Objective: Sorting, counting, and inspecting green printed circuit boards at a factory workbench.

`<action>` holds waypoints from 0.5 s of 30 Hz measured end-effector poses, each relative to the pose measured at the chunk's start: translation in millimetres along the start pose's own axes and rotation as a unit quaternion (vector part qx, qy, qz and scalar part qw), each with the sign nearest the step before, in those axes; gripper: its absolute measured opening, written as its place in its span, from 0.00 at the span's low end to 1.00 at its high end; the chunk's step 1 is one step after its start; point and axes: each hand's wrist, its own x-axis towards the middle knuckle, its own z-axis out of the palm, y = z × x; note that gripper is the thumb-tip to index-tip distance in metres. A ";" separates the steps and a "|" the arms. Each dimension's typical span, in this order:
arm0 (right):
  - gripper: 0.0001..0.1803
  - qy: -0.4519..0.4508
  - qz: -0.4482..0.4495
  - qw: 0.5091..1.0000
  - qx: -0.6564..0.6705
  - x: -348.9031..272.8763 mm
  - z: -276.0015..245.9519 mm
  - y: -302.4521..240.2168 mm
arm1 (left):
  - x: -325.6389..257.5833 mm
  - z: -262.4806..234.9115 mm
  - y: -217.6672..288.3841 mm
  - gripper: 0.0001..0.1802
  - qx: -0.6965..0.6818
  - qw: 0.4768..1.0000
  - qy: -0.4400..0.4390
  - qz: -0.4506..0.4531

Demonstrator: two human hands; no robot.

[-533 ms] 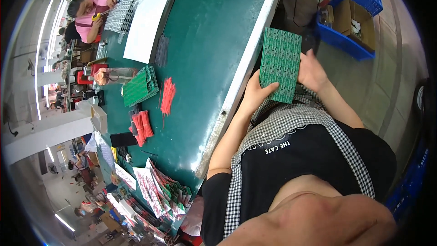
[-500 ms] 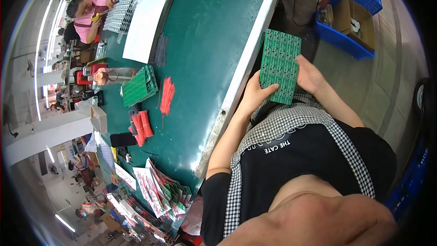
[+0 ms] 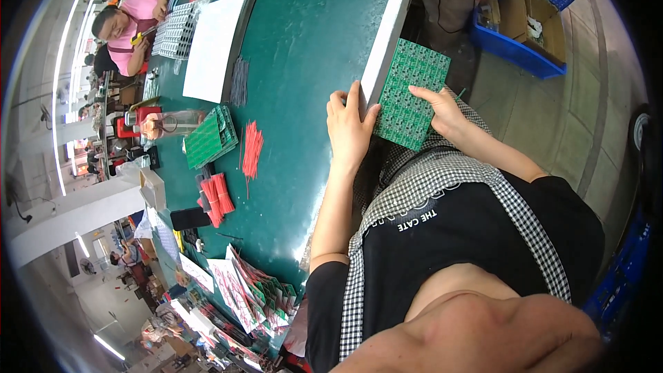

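An open brown cardboard box sits in a blue plastic crate on the floor, right of the table.

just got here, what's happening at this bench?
A seated person holds a green circuit board panel against the pale edge of the green table. The left hand grips the panel's left edge by the table rim; the right hand lies on its lower right side. On the table lie more green boards, red wire bundles and a white sheet stack. A co-worker in pink sits at the far end.
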 end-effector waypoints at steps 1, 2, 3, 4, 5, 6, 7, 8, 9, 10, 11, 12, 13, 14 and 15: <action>0.16 0.010 0.001 1.000 -0.003 -0.8 1.8 -0.3 | 0.0 1.3 -0.7 0.28 -0.023 1.000 -0.002 -0.002; 0.16 0.012 0.000 1.000 -0.003 -0.1 1.0 0.1 | 1.3 2.0 0.3 0.28 -0.024 1.000 -0.004 0.000; 0.16 -0.004 -0.006 1.000 -0.002 1.7 -0.6 1.6 | 2.5 2.2 1.1 0.28 -0.039 0.999 -0.012 -0.013; 0.17 -0.020 -0.012 1.000 -0.001 2.3 -1.8 2.1 | 3.3 2.4 1.8 0.27 -0.054 0.998 -0.020 -0.026; 0.17 -0.020 -0.013 1.000 -0.001 1.7 -0.2 2.0 | 4.5 1.4 0.9 0.27 -0.054 0.998 -0.020 -0.026; 0.17 -0.001 -0.006 1.000 0.014 -0.9 1.6 2.0 | 5.6 0.6 0.0 0.26 -0.073 0.996 -0.030 -0.039; 0.18 0.018 0.000 0.999 0.028 -3.7 2.7 2.8 | 6.6 0.3 -0.7 0.26 -0.092 0.994 -0.041 -0.051; 0.19 0.018 -0.013 0.999 0.029 -6.7 0.5 3.8 | 6.5 1.0 -1.6 0.26 -0.091 0.994 -0.040 -0.052; 0.19 0.017 -0.013 0.999 0.028 -5.6 -0.2 2.9 | 5.7 2.9 -2.6 0.26 -0.081 0.995 -0.026 -0.046; 0.19 0.014 -0.005 1.000 0.022 -4.3 -0.5 1.4 | 5.6 3.8 -3.4 0.26 -0.070 0.997 -0.013 -0.040; 0.20 0.015 0.003 1.000 0.016 -5.8 -2.4 -0.2 | 5.8 4.0 -1.9 0.26 -0.072 0.997 -0.016 -0.039; 0.19 0.029 0.007 0.999 0.010 -6.6 0.1 -2.2 | 6.8 2.9 0.0 0.26 -0.066 0.997 -0.016 -0.039; 0.19 0.032 0.006 0.999 0.010 -5.8 -1.3 -0.7 | 7.0 3.0 1.6 0.25 -0.059 0.997 -0.016 -0.038; 0.18 0.008 0.000 1.000 0.006 -3.7 0.1 0.4 | 6.9 3.3 1.3 0.25 -0.059 0.997 -0.016 -0.038; 0.17 -0.016 -0.006 1.000 0.002 -2.6 1.7 0.9 | 6.3 4.2 0.3 0.25 -0.055 0.998 -0.010 -0.039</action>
